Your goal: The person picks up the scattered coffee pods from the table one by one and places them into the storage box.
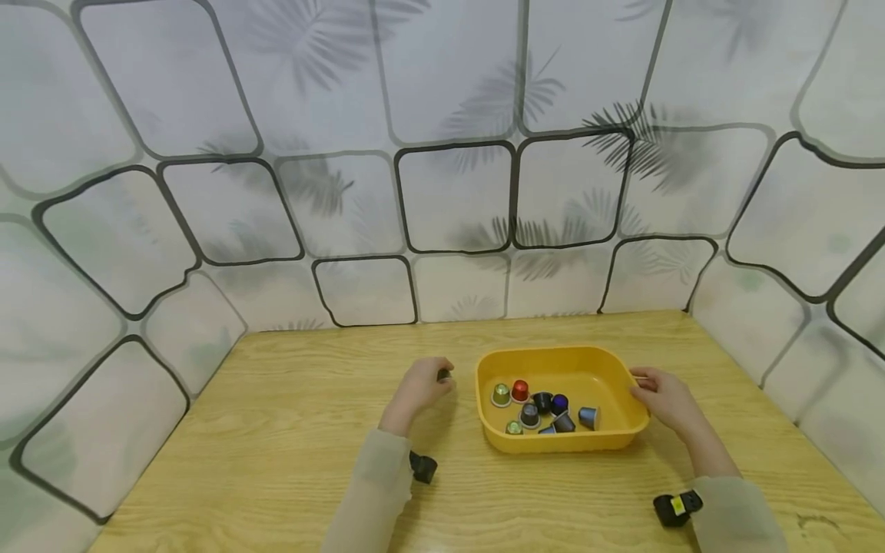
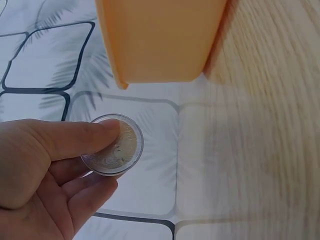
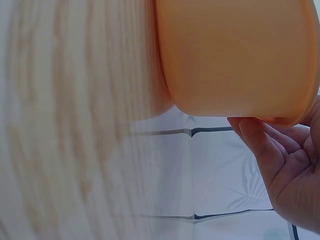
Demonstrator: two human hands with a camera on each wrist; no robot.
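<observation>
My left hand is raised left of a yellow plastic tray, apart from it. Between its thumb and fingers it pinches a coffee capsule, whose round foil lid faces the left wrist camera; only a dark bit of it shows in the head view. At the opposite end, my right hand grips the tray's rim, with its fingertips partly hidden by the rim in the right wrist view. Inside the tray lie several coffee capsules, among them a red capsule, a green capsule and a blue capsule.
The tray stands on a light wooden table. A patterned curtain encloses the table at the back and both sides. Each wrist wears a small black camera, one at the left wrist and one at the right.
</observation>
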